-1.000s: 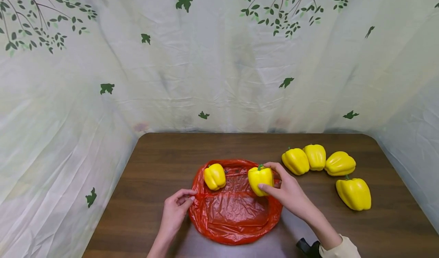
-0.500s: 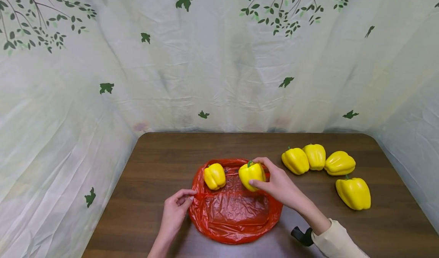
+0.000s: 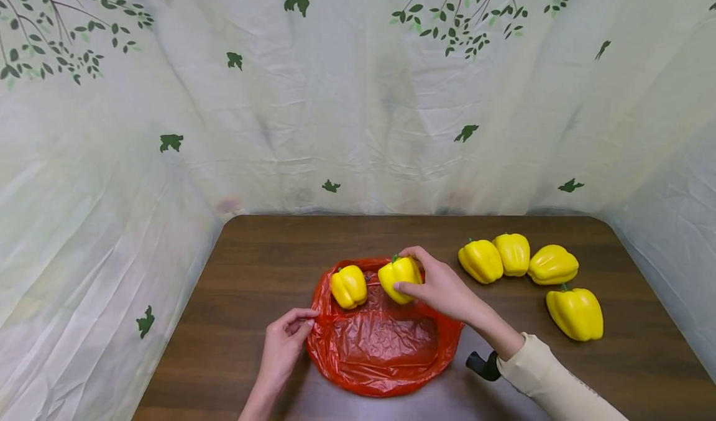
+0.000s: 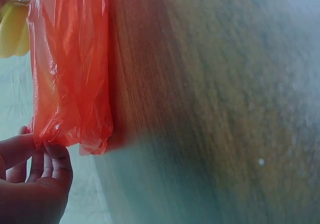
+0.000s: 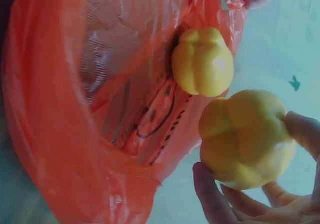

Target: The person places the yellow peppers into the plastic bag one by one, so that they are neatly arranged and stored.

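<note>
A red plastic bag [image 3: 386, 340] stands spread wide on the table, its rim rolled into a ring. One yellow bell pepper [image 3: 349, 287] lies inside it at the back left. My left hand [image 3: 284, 345] pinches the bag's left rim between thumb and fingers, as the left wrist view also shows. Over the back of the bag, my right hand [image 3: 442, 284] grips a second yellow bell pepper [image 5: 247, 139], thumb on its near side and fingers behind. Its green stem points up, and it hangs just right of the first pepper.
Several more yellow bell peppers [image 3: 511, 255] lie on the brown wooden table [image 3: 268, 247] at the back right, one [image 3: 576, 314] nearer than the others. A pale cloth [image 3: 358, 97] with leaf prints hangs behind the table. A black device [image 3: 483, 366] sits at the right wrist.
My right hand has carried its bell pepper left and slightly back over the bag, towards the pepper inside. The left hand keeps its place on the rim.
</note>
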